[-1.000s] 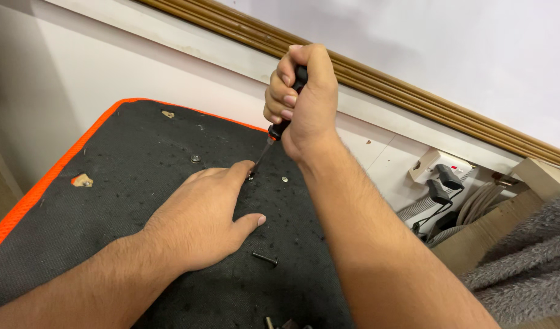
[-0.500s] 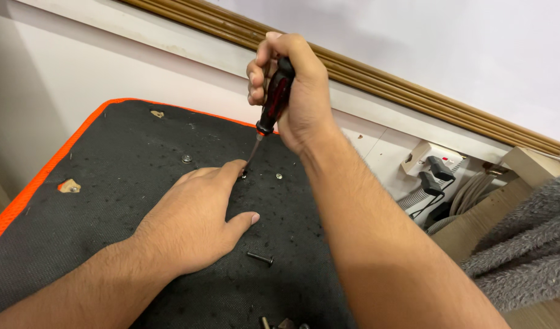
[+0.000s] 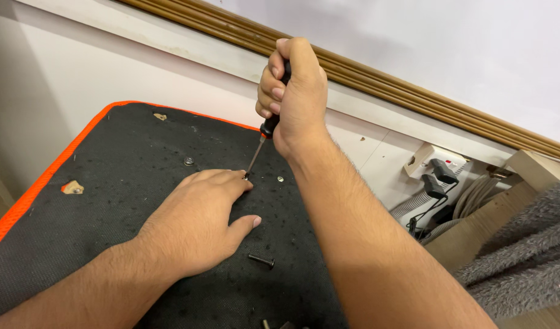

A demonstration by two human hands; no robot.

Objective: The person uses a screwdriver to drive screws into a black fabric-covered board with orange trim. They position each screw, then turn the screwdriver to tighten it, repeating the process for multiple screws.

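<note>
Black and red, the handle of a screwdriver (image 3: 269, 125) is wrapped tight in the right hand's (image 3: 295, 91) fingers, its shaft slanting down to a tip beside the left fingertips (image 3: 240, 176). The left hand (image 3: 197, 222) lies flat, fingers spread and holding nothing, on the black orange-edged worktop (image 3: 127, 158). A loose dark bolt (image 3: 261, 260) lies just beside its thumb; a wall socket (image 3: 435, 161) sits well apart to the right.

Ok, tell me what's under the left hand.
The left hand lies flat on the black pad, fingertips at the screwdriver tip. A loose bolt lies on the pad beside the thumb. Whatever is under the palm is covered.
</note>
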